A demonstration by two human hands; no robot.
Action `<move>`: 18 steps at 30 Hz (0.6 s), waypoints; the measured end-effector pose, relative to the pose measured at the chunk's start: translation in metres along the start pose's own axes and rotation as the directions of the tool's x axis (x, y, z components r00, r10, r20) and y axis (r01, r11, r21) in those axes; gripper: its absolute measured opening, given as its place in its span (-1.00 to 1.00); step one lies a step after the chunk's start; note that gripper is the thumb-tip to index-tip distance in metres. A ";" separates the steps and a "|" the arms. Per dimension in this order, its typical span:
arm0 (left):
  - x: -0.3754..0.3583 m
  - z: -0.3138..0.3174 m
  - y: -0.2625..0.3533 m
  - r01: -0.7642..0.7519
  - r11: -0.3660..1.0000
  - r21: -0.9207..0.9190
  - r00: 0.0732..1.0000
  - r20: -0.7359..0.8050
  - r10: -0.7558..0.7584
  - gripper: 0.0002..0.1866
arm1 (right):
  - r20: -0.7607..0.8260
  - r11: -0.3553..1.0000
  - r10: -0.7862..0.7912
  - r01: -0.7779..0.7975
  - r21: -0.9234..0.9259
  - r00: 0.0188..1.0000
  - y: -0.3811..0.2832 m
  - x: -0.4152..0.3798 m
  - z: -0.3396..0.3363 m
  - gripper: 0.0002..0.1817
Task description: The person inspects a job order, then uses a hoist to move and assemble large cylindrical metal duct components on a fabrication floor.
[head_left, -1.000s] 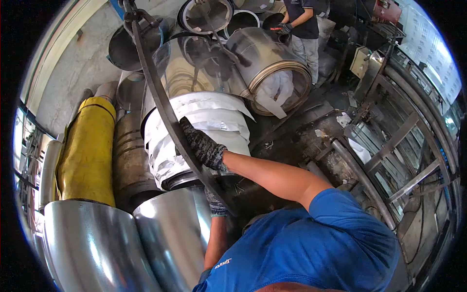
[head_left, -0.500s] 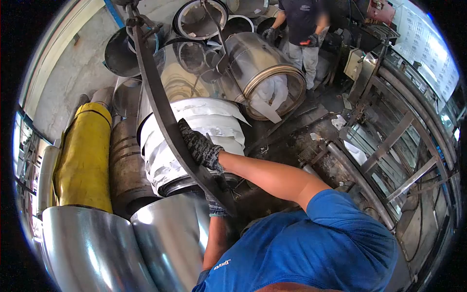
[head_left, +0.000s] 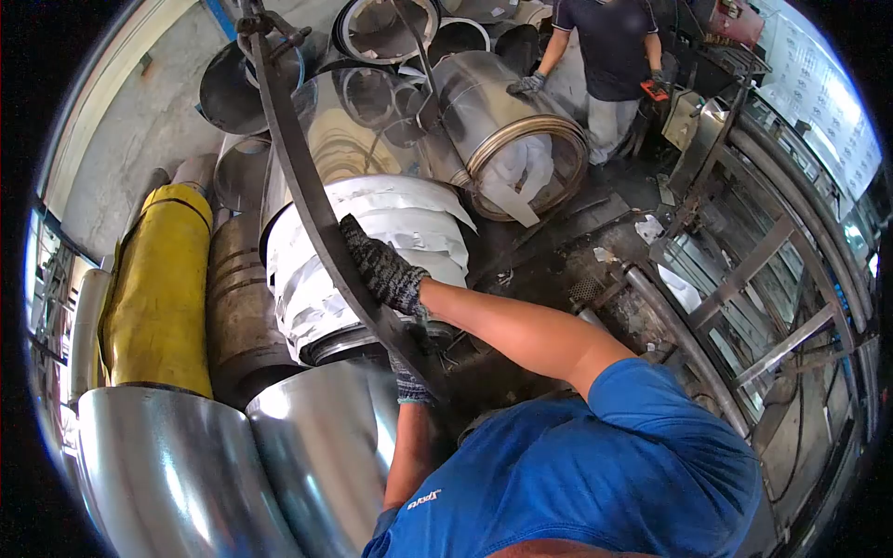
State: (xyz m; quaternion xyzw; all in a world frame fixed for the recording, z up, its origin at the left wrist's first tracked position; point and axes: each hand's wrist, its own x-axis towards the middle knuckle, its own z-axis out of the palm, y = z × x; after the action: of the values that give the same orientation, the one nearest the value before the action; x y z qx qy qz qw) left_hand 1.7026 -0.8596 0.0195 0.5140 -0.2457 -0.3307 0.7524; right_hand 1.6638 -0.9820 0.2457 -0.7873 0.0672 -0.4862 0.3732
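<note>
A long dark metal bar (head_left: 316, 200) slants from the top of the head view down toward my body, hung from a shackle (head_left: 256, 28) at its upper end. My right hand (head_left: 386, 274), in a black-and-grey knit glove, grips its edge partway down. Lower, my left hand (head_left: 409, 377), gloved alike, is closed round the bar near its bottom end; the bar hides part of its fingers. Just behind the bar lies a metal coil in torn white wrapping (head_left: 400, 214). A shiny metal coil (head_left: 321, 437) lies beside my left forearm.
Another shiny coil (head_left: 177, 465) and a yellow-wrapped roll (head_left: 160, 288) lie to the left. Beyond are a clear-wrapped coil (head_left: 488, 102) and a co-worker (head_left: 609, 56) holding a red device (head_left: 655, 90). A metal frame (head_left: 753, 270) stands on the right.
The co-worker has shifted right; one hand now rests on the clear-wrapped coil, the other holds the red device farther out. My hands keep their places on the bar.
</note>
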 end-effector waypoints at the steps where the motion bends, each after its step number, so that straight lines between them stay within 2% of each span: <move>1: 0.000 0.001 -0.001 0.107 0.951 -0.289 0.992 -0.026 -0.120 -0.82 | -0.130 0.976 -0.190 0.173 -0.135 0.973 0.001 0.000 0.003 -0.38; 2: -0.007 0.010 0.016 0.093 0.952 -0.292 0.994 -0.029 -0.106 -0.82 | -0.126 0.974 -0.203 0.186 -0.131 0.971 0.011 -0.004 0.008 -0.38; 3: -0.021 0.028 0.050 -0.281 0.898 0.340 0.958 0.041 0.284 -0.82 | 0.041 0.996 -0.028 0.032 -0.086 0.999 0.027 -0.009 0.014 -0.50; 4: -0.021 0.040 0.072 -0.536 0.350 0.768 0.791 0.311 0.527 -0.83 | 0.213 0.990 0.130 -0.117 -0.074 0.968 0.033 -0.007 0.017 -0.61; 5: -0.007 0.024 0.047 -0.456 0.583 0.672 0.870 0.198 0.453 -0.84 | 0.089 0.993 0.066 -0.074 0.094 0.994 0.025 -0.004 0.018 -0.82; 6: 0.002 0.004 0.020 -0.348 0.775 0.528 0.933 0.112 0.343 -0.84 | 0.051 0.991 0.039 -0.046 0.129 0.998 0.022 -0.005 0.019 -0.79; 7: -0.006 0.013 0.032 -0.362 0.754 0.548 0.923 0.100 0.371 -0.82 | 0.011 0.986 0.015 -0.016 0.163 1.000 0.020 -0.006 0.019 -0.69; 8: -0.011 0.025 0.046 -0.381 0.733 0.563 0.910 0.089 0.405 -0.80 | 0.146 0.862 0.291 -0.326 0.390 0.945 0.016 -0.002 0.016 -0.53; 9: -0.004 0.009 0.028 -0.382 0.725 0.574 0.916 0.133 0.377 -0.79 | 0.337 0.600 0.498 -0.598 0.530 0.799 0.009 0.000 0.013 -0.37; 10: 0.006 -0.005 0.011 -0.382 0.715 0.586 0.921 0.179 0.346 -0.78 | 0.312 0.637 0.499 -0.586 0.501 0.809 0.003 -0.002 0.011 -0.27; 11: 0.003 0.006 0.031 -0.398 0.640 0.657 0.914 0.219 0.343 -0.76 | 0.283 0.676 0.494 -0.568 0.469 0.822 -0.002 -0.002 0.009 -0.16; 12: -0.004 0.019 0.052 -0.407 0.558 0.723 0.908 0.252 0.336 -0.74 | 0.329 0.598 0.507 -0.601 0.530 0.796 0.001 -0.001 0.010 -0.19; 13: 0.003 0.013 0.038 -0.427 0.548 0.719 0.897 0.257 0.361 -0.74 | 0.346 0.600 0.517 -0.620 0.506 0.783 -0.010 0.002 0.006 -0.19; 14: 0.011 0.000 0.013 -0.323 0.821 0.471 0.946 0.194 0.260 -0.74 | 0.344 0.581 0.524 -0.623 0.524 0.779 -0.001 0.001 0.014 -0.19; 15: 0.018 -0.008 0.001 -0.161 0.975 0.155 0.975 0.177 0.133 -0.74 | 0.343 0.560 0.536 -0.629 0.539 0.771 0.010 0.001 0.021 -0.19; 16: 0.019 -0.011 0.003 -0.190 0.940 0.282 0.969 0.209 0.133 -0.75 | 0.341 0.565 0.531 -0.625 0.540 0.775 0.004 0.004 0.019 -0.19; 17: 0.023 -0.018 -0.004 -0.188 0.941 0.283 0.969 0.209 0.130 -0.75 | 0.375 0.540 0.523 -0.638 0.549 0.765 -0.008 0.005 0.015 -0.20; 18: 0.027 -0.026 -0.011 -0.392 0.770 0.504 0.918 0.269 0.291 -0.77 | 0.408 0.509 0.519 -0.656 0.558 0.751 -0.016 0.004 0.014 -0.20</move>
State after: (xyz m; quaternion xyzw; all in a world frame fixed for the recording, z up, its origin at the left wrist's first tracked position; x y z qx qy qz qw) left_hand 1.7364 -0.8671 0.0007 0.6229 -0.4846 -0.1474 0.5962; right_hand 1.6731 -0.9657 0.2558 -0.5686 0.1154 -0.2426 0.7775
